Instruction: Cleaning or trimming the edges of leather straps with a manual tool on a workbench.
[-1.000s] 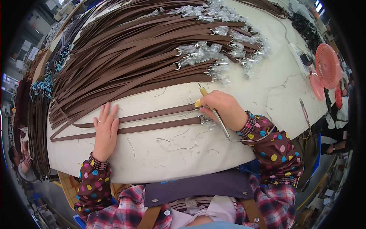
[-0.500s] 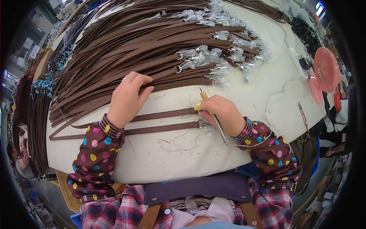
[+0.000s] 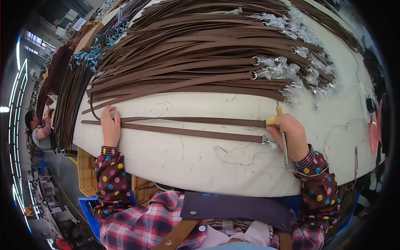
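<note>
Right hand (image 3: 290, 135) closed round a pen-shaped corded tool (image 3: 285, 150), thumb and fingers together at the right end of the upper brown strap (image 3: 191, 120); whether that end is truly pinched or only touched, I cannot tell. Left hand (image 3: 111, 129) laid over the strap's left part, fingers close together, strap passing beneath — pressed flat or gripped, not clear. Hands set wide apart, one near each end, which probably keeps the strap straight and steady between them. Tool held slantwise, slim tip pointing away from the body, metal shaft below the fist; likely carried this way so the fingertips are free for the strap. Yellow finger cover (image 3: 271, 121) at the fingertips, perhaps for protection. Lower brown strap (image 3: 200, 133) lies just beside, nearer the body, a metal ring (image 3: 263, 138) and clear plastic at its right end. Both straps sit on the white tabletop (image 3: 208, 171), in front of a heap of brown straps (image 3: 179, 58), ring ends mostly to the right, plausibly for easy reach. Hard to make out: the upper strap's right-end fitting, covered by the fingers; its left tail, curling up against the heap. Pink basket (image 3: 373, 133) foreshortened near the dark rim — only part shows.
</note>
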`<state>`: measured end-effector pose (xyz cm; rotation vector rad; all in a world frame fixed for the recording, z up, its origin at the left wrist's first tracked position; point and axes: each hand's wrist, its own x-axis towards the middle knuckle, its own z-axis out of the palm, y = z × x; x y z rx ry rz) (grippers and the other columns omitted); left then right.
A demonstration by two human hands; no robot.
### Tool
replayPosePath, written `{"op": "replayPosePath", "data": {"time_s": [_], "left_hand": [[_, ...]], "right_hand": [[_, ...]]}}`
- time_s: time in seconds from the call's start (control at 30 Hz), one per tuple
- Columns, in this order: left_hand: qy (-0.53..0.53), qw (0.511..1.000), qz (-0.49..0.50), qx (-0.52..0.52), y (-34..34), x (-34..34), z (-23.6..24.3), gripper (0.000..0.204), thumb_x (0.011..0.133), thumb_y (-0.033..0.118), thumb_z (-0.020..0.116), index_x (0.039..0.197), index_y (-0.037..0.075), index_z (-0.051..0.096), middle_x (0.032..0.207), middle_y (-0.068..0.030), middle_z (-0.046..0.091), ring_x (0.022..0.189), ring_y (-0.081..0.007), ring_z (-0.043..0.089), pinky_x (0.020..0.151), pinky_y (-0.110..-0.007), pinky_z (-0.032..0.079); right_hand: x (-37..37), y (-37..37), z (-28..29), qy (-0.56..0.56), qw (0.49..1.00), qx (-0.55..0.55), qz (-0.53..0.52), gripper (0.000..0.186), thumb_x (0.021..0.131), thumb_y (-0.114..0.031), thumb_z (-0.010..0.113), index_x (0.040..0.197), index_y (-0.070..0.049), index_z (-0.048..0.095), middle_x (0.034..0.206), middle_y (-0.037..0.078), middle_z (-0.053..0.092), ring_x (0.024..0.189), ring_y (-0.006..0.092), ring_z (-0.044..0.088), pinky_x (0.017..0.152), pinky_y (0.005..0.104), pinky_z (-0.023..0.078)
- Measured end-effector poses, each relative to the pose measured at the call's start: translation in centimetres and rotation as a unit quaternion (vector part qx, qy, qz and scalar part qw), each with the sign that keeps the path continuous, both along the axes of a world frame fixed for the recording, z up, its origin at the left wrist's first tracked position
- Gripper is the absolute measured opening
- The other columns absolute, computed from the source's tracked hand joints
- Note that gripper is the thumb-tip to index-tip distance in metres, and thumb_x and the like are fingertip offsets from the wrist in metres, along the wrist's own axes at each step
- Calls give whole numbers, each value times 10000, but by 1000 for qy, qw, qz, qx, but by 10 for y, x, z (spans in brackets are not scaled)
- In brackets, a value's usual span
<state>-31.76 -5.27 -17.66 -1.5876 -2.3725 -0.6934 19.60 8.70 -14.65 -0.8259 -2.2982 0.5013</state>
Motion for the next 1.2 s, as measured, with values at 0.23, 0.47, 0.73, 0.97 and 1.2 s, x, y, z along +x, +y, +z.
{"op": "replayPosePath", "data": {"time_s": [0.23,0.47,0.73,0.97,1.2], "left_hand": [[89,992,57,-69,-11,-82,-2,370,941,276,489,1218,31,501,1286,-175,488,1250,-341,411,1004,-445,322],[-119,977,-175,-9,52,107,69,208,895,73,566,1097,29,581,969,-68,595,823,-151,565,695,-258,435],[-216,855,-440,-167,114,270,45,197,789,83,703,944,14,601,761,-49,524,621,-134,490,563,-251,423],[-277,847,-396,-222,121,293,47,231,756,141,733,906,38,592,747,-69,595,673,-219,586,615,-329,479],[-286,848,-385,-227,119,296,52,174,785,150,705,893,64,599,738,-44,620,630,-196,587,593,-312,474]], "right_hand": [[-5,1,-5,24,999,-22,18,231,744,2,678,937,-64,570,775,91,576,729,272,569,635,344,468],[-8,3,-8,61,996,-50,42,223,764,-11,651,958,-71,558,796,69,587,757,262,582,666,340,474],[7,8,1,34,999,0,-5,161,858,-41,623,1014,-27,587,887,120,647,773,223,624,729,290,496],[-9,1,8,262,944,-200,21,258,917,-153,591,1123,3,593,894,52,632,731,127,572,638,255,448],[-20,1,10,241,923,-298,-19,199,879,-172,642,943,-2,559,767,13,589,648,55,510,575,209,411]]}}
